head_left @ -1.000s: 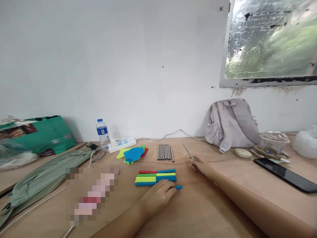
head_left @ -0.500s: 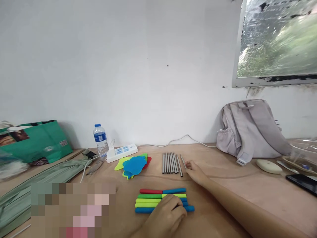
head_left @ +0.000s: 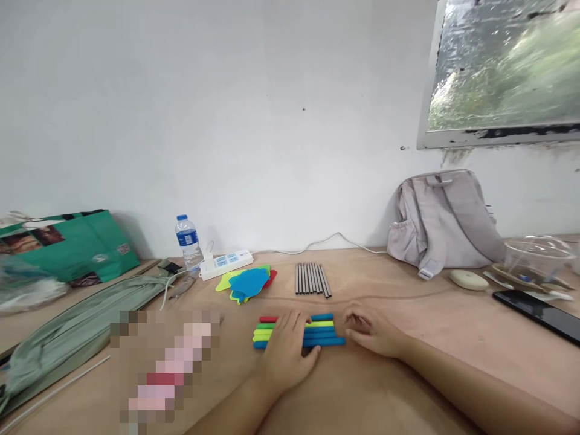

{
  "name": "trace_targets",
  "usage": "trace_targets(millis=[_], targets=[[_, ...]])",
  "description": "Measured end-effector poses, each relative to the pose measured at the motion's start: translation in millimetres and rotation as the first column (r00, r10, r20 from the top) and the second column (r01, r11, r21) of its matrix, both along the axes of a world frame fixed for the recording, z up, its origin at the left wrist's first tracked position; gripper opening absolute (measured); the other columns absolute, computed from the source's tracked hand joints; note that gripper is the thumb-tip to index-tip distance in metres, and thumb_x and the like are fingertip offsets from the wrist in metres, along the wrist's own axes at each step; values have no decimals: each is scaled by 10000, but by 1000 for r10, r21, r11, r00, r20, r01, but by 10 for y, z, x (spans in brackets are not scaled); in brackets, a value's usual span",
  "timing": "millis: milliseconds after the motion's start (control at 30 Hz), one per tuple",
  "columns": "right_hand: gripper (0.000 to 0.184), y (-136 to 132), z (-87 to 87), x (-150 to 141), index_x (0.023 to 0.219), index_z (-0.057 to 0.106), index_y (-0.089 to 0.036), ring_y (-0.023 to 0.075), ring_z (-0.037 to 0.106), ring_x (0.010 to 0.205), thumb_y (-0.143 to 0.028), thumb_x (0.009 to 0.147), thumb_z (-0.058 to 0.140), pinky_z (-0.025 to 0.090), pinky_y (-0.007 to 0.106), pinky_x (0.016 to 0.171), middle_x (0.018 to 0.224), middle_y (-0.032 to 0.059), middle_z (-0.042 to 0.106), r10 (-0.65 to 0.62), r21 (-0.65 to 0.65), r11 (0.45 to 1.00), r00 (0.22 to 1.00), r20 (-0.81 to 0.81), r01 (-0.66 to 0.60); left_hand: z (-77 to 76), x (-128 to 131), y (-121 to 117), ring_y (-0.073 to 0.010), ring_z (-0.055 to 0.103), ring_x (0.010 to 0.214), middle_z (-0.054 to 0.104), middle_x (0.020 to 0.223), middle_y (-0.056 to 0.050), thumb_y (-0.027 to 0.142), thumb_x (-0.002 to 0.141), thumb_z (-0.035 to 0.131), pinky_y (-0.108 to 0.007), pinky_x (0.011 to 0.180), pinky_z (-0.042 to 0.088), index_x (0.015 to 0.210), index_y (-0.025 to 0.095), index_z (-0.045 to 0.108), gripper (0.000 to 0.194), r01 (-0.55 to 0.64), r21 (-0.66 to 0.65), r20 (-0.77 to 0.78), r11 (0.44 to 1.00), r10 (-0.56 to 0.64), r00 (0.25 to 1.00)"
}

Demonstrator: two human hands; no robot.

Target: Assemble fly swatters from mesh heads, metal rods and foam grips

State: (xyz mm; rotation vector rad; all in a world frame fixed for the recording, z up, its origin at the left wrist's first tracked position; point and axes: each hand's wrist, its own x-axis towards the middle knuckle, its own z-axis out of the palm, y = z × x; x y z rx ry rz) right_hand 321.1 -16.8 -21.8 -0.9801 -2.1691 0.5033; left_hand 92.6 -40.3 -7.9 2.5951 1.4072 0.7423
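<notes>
My left hand (head_left: pixel 290 350) lies over a row of coloured sticks (head_left: pixel 319 342), its fingers stretched out across them and its thumb apart. Red, green, yellow and blue parts of the sticks show on both sides of the hand; their middles are hidden. Just past their right ends, my right hand (head_left: pixel 374 331) rests low over the table, fingers loosely curled with a gap to the thumb and nothing visible in them. Farther back, several thin grey metal rods (head_left: pixel 310 279) lie side by side, the rightmost ones slanted.
Flat coloured pieces (head_left: pixel 249 283) are piled left of the rods, before a white power strip (head_left: pixel 226 264) and a water bottle (head_left: pixel 186 238). A grey backpack (head_left: pixel 446 220), phone (head_left: pixel 534 314) and clear bowl (head_left: pixel 539 257) stand right. A green bag (head_left: pixel 90 244) is left.
My right hand has let go of a metal rod and come nearer, beside the coloured sticks. My left hand has moved forward and flattened over the sticks. The view has shifted slightly.
</notes>
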Motion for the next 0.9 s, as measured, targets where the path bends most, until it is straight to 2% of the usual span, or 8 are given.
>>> trace_targets(millis=[67, 133, 267, 367, 533, 767, 833, 900], targets=[[207, -203, 66, -36, 888, 545, -226, 160, 516, 804, -153, 701, 495, 413, 278, 720, 884, 34, 549, 69, 37, 997, 993, 93, -72, -4, -38, -3, -243, 442, 968, 501, 1021, -71, 328, 689, 534, -376, 859, 334, 1007, 177, 476, 357, -60, 22, -19, 998, 60, 998], [255, -316, 103, -96, 931, 548, -232, 165, 523, 837, -140, 705, 476, 421, 283, 741, 925, 45, 555, 72, 70, 994, 986, 153, -83, -2, -89, -5, -258, 428, 1014, 495, 1068, -83, 383, 669, 552, -393, 894, 310, 1039, 176, 475, 430, -117, 33, -37, 993, 118, 992], [264, -310, 63, -215, 956, 556, -228, 169, 538, 830, -145, 729, 449, 439, 290, 730, 931, 60, 572, 52, 141, 987, 977, 208, -82, 17, -223, 5, -294, 372, 1112, 463, 1172, -108, 553, 600, 574, -433, 974, 216, 1080, 179, 488, 614, -205, 13, -88, 979, 205, 975], [239, -248, -8, -275, 927, 567, -227, 171, 545, 827, -146, 744, 436, 444, 290, 728, 910, 61, 581, 44, 162, 984, 978, 202, -78, 21, -302, 20, -319, 350, 1142, 443, 1218, -121, 694, 577, 490, -466, 994, 155, 1129, 183, 475, 752, -269, -53, -142, 962, 259, 955], [226, -226, -72, -338, 928, 566, -216, 172, 548, 840, -154, 762, 425, 445, 291, 739, 925, 68, 581, 15, 192, 980, 979, 201, -55, 9, -327, 38, -319, 379, 1124, 434, 1237, -118, 738, 624, 370, -445, 943, 245, 1185, 195, 442, 784, -265, -126, -193, 956, 238, 952], [222, -256, -25, -381, 925, 570, -224, 163, 541, 826, -156, 762, 435, 438, 278, 733, 912, 50, 569, -3, 160, 987, 980, 197, -29, 34, -324, 36, -332, 380, 1113, 425, 1241, -127, 761, 579, 391, -453, 933, 254, 1218, 184, 419, 862, -254, -156, -215, 954, 218, 952], [234, -261, -17, -408, 955, 568, -229, 178, 529, 864, -184, 748, 470, 429, 302, 765, 959, 58, 550, -50, 172, 985, 980, 192, 16, 37, -321, 32, -334, 367, 1126, 415, 1255, -132, 763, 579, 384, -462, 939, 243, 1235, 177, 406, 880, -263, -157, -227, 952, 224, 948], [337, -262, -27, -449, 1059, 533, -230, 221, 489, 971, -249, 723, 525, 396, 358, 837, 1079, 85, 502, -144, 188, 976, 969, 200, 107, 38, -313, 27, -339, 351, 1141, 403, 1271, -140, 764, 584, 371, -468, 946, 232, 1251, 161, 394, 900, -274, -154, -249, 949, 231, 941]])
